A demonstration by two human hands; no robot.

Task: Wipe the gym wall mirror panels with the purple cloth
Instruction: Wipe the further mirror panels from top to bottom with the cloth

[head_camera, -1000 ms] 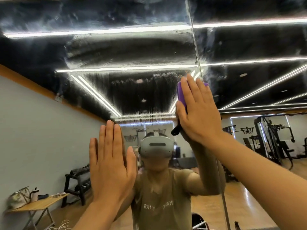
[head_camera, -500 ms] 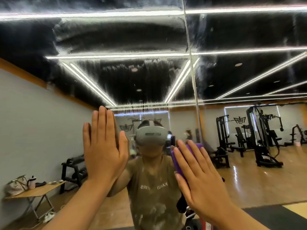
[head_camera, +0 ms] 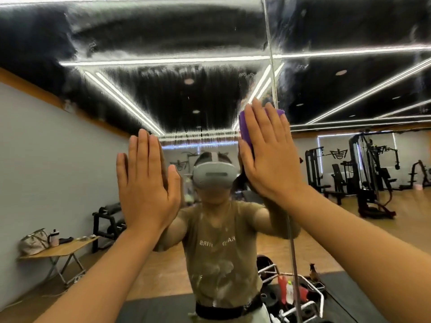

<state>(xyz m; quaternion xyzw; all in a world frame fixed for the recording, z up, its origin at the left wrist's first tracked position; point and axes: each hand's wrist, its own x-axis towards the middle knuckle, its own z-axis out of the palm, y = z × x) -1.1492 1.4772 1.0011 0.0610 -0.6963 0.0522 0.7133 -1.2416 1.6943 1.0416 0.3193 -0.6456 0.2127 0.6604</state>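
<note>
Head view: your right hand [head_camera: 268, 159] presses the purple cloth [head_camera: 245, 128] flat-fingered against the mirror [head_camera: 163, 96], just left of the panel seam [head_camera: 271, 73]; your left hand [head_camera: 145, 183], fingers straight, lies flat on the glass. Far right, gym machines [head_camera: 370, 173] are reflected.

Mirrored white lettering on reflected person's olive T-shirt [head_camera: 219, 243]: reads approx. "SRIY" and "KA?D", reversed, partly blurred. Emblem on reflected far wall [head_camera: 337, 154]: illegible.
</note>
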